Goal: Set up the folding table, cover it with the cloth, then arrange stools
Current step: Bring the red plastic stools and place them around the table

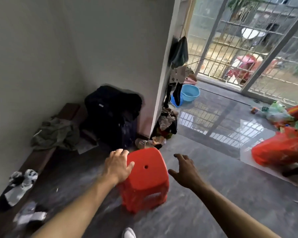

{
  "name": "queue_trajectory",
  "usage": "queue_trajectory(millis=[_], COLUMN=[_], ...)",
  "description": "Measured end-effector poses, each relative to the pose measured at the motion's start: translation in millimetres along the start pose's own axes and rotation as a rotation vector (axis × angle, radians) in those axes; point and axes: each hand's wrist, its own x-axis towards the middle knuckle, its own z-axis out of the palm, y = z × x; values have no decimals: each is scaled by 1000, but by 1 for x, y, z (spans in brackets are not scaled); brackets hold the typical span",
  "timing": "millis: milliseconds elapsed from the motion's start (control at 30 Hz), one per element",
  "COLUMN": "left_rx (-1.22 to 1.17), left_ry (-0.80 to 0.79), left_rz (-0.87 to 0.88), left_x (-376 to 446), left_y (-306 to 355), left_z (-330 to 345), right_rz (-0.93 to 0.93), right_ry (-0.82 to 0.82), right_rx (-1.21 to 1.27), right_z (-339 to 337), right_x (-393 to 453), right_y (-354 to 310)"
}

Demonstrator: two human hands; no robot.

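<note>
A red plastic stool (144,179) with a small hole in its seat stands upright on the grey floor in front of me. My left hand (118,166) grips the seat's left edge, thumb lying on top and fingers wrapped over the far corner. My right hand (186,169) hovers just right of the stool with fingers spread, a small gap away from the seat and holding nothing. No folding table or cloth is in view.
A dark suitcase (110,114) and green clothing (55,133) sit in the left corner by the wall. A blue basin (189,93) lies near the barred balcony door (230,48). Red bags (279,150) and clutter fill the right side. Socks (22,182) lie at left.
</note>
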Motion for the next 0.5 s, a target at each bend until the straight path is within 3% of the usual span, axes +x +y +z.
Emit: queue_trajectory(millis=[500], left_rx=[71], left_ry=[-40], left_rz=[-144], left_x=[80], left_y=[-45], left_z=[149], right_rz=[14], right_ry=[-270], right_rx=[-54], right_z=[108], right_x=[165], right_y=[68])
